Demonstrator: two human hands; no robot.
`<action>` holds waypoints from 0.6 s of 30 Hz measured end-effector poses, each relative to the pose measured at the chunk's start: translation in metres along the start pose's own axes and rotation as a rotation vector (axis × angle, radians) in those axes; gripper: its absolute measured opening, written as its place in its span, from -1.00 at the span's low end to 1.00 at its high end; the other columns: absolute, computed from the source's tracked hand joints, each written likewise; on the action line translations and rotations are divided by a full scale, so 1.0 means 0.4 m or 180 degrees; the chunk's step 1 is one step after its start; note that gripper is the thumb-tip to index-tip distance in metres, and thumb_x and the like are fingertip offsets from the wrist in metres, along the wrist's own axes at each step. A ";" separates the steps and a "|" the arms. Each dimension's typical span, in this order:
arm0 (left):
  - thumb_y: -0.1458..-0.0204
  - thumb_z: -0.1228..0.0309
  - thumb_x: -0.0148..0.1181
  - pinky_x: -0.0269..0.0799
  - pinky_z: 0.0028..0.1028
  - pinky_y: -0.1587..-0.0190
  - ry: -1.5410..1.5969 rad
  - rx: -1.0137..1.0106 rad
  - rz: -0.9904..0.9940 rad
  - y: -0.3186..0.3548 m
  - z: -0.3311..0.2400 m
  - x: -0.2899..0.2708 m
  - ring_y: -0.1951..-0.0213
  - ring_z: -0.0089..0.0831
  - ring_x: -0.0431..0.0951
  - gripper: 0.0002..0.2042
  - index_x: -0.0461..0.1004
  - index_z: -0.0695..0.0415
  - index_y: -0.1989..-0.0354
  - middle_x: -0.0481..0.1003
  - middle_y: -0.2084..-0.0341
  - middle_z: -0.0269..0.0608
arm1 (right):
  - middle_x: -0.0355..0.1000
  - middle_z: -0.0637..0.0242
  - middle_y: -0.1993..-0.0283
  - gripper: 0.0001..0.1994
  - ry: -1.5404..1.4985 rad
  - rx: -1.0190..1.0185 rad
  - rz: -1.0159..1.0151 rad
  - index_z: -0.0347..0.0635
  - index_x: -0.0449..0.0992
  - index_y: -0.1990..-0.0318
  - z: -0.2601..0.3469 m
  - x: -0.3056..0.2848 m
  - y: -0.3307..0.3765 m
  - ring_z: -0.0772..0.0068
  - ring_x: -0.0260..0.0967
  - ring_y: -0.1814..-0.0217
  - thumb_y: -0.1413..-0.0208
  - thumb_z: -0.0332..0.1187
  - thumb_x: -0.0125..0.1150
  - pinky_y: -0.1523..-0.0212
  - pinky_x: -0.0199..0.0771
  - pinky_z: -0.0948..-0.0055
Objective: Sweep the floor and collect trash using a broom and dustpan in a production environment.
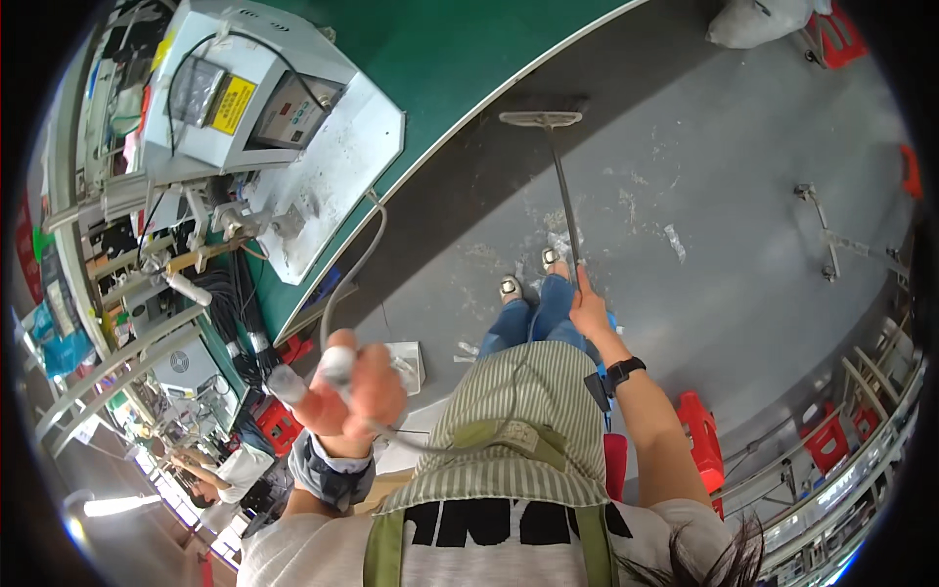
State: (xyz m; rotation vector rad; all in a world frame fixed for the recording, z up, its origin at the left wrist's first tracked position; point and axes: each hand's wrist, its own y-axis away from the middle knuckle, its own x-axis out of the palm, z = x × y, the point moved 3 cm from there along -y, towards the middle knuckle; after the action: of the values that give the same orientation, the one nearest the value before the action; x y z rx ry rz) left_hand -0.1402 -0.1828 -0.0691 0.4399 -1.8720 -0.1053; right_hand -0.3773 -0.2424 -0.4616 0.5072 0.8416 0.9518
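My right hand (pixel 590 311) is closed around the upper handle of a long broom (pixel 562 186), whose wide pale head (pixel 540 119) rests on the floor beside the bench's edge. Bits of clear plastic scrap (pixel 675 243) and pale flecks lie on the floor around the pole and my shoes. Raised close to the camera at lower left, my left hand (pixel 354 386) has curled fingers, some wrapped in white finger covers. A grey cable (pixel 377 230) runs from the bench into this hand and continues across my striped apron (pixel 518 401); the hand appears closed on it.
On the green bench (pixel 440 59) at left stands a grey machine (pixel 245 88) with a yellow label. Red stools (pixel 699 440) are at right, near a metal-framed rack. A wheeled stand base (pixel 827 235) sits farther right. Another person (pixel 230 479) works at lower left.
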 end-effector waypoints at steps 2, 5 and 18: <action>0.06 -0.16 0.15 0.29 -0.53 0.62 -0.0708 -0.0264 -0.0006 -0.012 0.008 0.047 0.72 -0.53 0.35 -0.28 0.14 0.08 -0.14 0.45 0.41 0.10 | 0.43 -0.15 0.45 -0.34 0.0222 -0.0063 0.0151 0.01 -0.23 -0.37 0.004 0.005 0.003 -0.22 0.38 0.41 -0.14 -0.41 -0.12 0.39 0.35 -0.05; 0.04 -0.17 0.11 0.28 -0.55 0.61 -0.1097 0.0105 0.0395 -0.025 -0.029 0.080 0.73 -0.54 0.35 -0.22 0.02 0.01 -0.25 0.42 0.25 0.21 | 0.44 -0.14 0.46 -0.31 0.0567 0.0018 0.0316 -0.06 -0.31 -0.37 -0.019 -0.007 0.042 -0.24 0.37 0.45 -0.14 -0.40 -0.11 0.40 0.35 -0.09; -0.08 0.41 0.08 0.23 -0.57 0.24 0.0851 0.1250 0.1705 -0.234 -0.222 0.212 0.40 -0.68 0.45 -0.47 0.07 0.18 -0.22 0.27 -0.14 -0.14 | 0.42 -0.12 0.47 -0.40 0.0606 -0.0210 0.0644 0.12 -0.10 -0.36 -0.060 0.048 0.269 -0.18 0.32 0.52 -0.15 -0.39 -0.15 0.42 0.33 -0.02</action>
State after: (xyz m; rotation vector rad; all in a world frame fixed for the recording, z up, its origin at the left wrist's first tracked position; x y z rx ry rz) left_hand -0.0579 -0.2866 0.0107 0.1890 -1.6827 0.6579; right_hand -0.4443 -0.1710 -0.4074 0.4552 0.9385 1.2244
